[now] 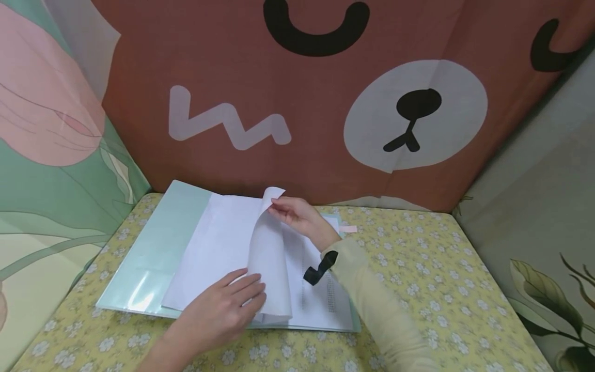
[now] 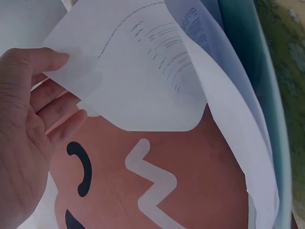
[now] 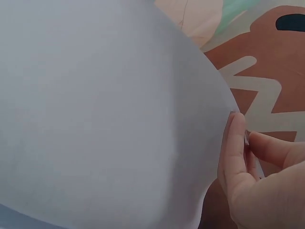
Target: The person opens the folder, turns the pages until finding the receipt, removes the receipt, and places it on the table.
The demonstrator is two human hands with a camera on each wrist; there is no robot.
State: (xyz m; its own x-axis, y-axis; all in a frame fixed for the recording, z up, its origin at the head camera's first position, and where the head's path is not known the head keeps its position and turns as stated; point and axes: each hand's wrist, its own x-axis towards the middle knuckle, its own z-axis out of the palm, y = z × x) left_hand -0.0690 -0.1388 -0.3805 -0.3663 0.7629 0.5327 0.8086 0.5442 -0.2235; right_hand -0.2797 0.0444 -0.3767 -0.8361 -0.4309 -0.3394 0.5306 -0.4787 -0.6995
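Right hand (image 1: 297, 216) pinches top corner of lifted sheet (image 1: 267, 258), at 12 o'clock. Left hand (image 1: 223, 310), fingers flat, presses paper stack (image 1: 209, 248) at 6 o'clock, nearer sheet's bottom edge.

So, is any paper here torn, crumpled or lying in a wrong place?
Nothing stands out. The right hand pinches one sheet, curved but untorn; the left hand rests on the stack in the green folder.

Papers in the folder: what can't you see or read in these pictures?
- Head view: print on the bottom page is too small to read; the lifted sheet covers part of it.
- Left wrist view: text on the sheet is blurred.
- Right wrist view: the sheet fills the frame, hiding the folder; the right hand is cut off by the edge.
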